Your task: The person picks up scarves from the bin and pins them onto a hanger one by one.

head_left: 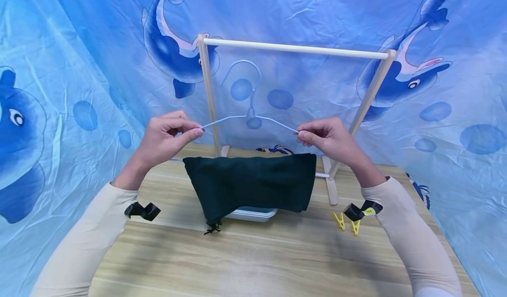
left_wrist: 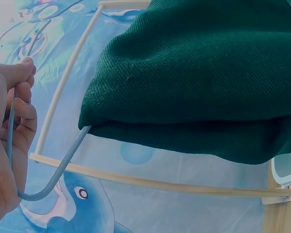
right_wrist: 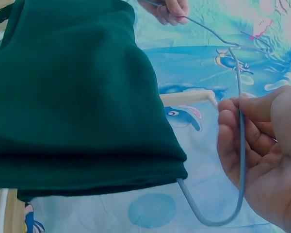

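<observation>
A light blue wire hanger (head_left: 252, 112) is held up in front of the rack, its hook on top. My left hand (head_left: 168, 134) pinches its left shoulder between thumb and fingers. On the opposite shoulder, my right hand (head_left: 328, 136) does the same. A folded dark green cloth (head_left: 253, 182) with a fringe at one corner hangs over the hanger's lower bar. In the left wrist view, the hanger's bent end (left_wrist: 51, 182) runs from my palm into the cloth's fold. The right wrist view shows the other bend (right_wrist: 218, 221) emerging from the cloth's edge.
A wooden drying rack (head_left: 374, 86) with a white top rod (head_left: 293, 47) stands behind the hanger. Beneath the cloth sits a white tray (head_left: 253, 215), partly hidden. Two yellow clothespins (head_left: 339, 221) lie on the wooden table (head_left: 245, 262) at right. Blue dolphin-print sheeting (head_left: 317, 15) surrounds the table.
</observation>
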The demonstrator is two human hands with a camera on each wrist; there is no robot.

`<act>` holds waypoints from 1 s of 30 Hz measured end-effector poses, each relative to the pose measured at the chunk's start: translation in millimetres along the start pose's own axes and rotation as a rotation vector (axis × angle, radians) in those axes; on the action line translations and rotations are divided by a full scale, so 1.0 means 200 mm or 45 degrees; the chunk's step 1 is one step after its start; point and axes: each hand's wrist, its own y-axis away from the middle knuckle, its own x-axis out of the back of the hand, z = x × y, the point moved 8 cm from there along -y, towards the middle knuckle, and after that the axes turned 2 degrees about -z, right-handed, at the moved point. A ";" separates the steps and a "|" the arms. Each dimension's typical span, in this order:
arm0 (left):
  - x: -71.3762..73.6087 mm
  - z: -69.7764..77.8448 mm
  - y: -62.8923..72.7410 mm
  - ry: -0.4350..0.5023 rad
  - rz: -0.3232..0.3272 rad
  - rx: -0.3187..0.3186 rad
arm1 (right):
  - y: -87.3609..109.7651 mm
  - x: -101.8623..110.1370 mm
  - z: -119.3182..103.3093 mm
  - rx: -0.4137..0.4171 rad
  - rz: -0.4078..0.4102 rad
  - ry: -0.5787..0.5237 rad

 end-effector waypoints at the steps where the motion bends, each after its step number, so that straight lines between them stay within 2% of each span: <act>1: 0.00 0.00 0.00 0.001 0.001 -0.002 | 0.01 0.01 -0.01 -0.003 -0.002 0.015; 6: 0.01 0.02 -0.01 -0.010 0.017 -0.024 | 0.05 0.06 -0.01 -0.048 0.023 0.092; 15: 0.04 0.02 -0.01 -0.022 0.030 -0.049 | 0.23 0.23 0.05 -0.093 0.196 0.193; 22: 0.05 0.02 -0.01 -0.044 0.050 -0.030 | 0.43 0.33 0.17 -0.171 0.276 0.197; 30: 0.05 0.01 0.00 -0.053 0.066 -0.029 | 0.66 0.38 0.39 -0.247 0.283 0.178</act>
